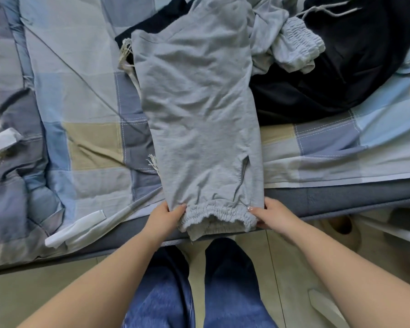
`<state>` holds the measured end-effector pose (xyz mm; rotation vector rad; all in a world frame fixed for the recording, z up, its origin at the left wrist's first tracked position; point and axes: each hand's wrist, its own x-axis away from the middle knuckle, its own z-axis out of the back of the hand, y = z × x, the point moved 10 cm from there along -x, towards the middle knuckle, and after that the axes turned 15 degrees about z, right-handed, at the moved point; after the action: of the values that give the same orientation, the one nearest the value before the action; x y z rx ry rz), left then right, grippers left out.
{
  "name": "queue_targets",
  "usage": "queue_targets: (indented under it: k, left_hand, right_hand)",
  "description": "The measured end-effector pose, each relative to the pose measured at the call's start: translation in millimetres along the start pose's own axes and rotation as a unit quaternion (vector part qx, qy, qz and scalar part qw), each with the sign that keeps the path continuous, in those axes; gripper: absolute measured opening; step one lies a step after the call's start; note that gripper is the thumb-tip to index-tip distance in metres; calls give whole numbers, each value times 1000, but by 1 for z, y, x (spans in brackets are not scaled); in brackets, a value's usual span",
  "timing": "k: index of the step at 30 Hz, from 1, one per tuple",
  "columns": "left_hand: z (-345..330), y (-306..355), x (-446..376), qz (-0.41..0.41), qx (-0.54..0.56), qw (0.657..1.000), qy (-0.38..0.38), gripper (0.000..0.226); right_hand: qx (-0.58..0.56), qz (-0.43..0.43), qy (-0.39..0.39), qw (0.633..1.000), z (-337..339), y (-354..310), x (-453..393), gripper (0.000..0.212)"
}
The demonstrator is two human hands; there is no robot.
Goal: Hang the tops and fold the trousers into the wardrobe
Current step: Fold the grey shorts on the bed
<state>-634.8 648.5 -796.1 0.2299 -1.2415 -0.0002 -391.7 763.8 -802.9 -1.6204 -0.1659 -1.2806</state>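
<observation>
Trousers (199,110) lie lengthwise on the bed (81,91) straight ahead of you, cuffed end over the near edge. Your left hand (163,216) and right hand (273,215) flank that cuff (each gripping a corner). Clothes pile (341,62) behind-right, touching the trousers.

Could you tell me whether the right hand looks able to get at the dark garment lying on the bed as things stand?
Probably not yet: the right hand is gripping the grey trousers at their elastic cuff. Nothing else blocks the dark garment, which lies farther back.
</observation>
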Motion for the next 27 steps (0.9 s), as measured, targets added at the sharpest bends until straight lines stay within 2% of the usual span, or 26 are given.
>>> queue_targets:
  k: [3,6,9,11,13,16,17,21,24,27]
  left_hand:
    - [3,-39,21,31,-37,998,-40,13]
    - [3,-86,38,105,-64,989,-77,14]
    - [6,-121,58,184,-40,976,-112,20]
    - [16,-124,66,183,-29,977,-105,21]
    - [28,-107,70,152,7,985,-84,15]
    - [40,-60,73,89,66,989,-100,30]
    - [42,-43,72,78,86,987,-113,32]
    - [54,25,51,88,180,971,-131,16]
    - [65,79,16,106,239,957,-129,34]
    - [71,126,-11,104,261,951,-124,35]
  right_hand:
    - [-19,-47,-23,998,-24,16,37,25]
    - [-56,-121,-41,990,-51,40,76,22]
    - [-121,-180,-32,976,-72,52,112,23]
    - [-157,-184,-9,970,-76,44,124,23]
    - [-193,-155,33,968,-71,27,123,22]
    - [-245,-74,113,960,-47,-20,103,38]
    - [-257,-56,135,955,-38,-35,94,37]
    - [-321,-35,158,933,-11,-86,44,17]
    - [-372,-5,178,911,17,-130,-6,12]
    - [-397,21,193,897,38,-166,-49,12]
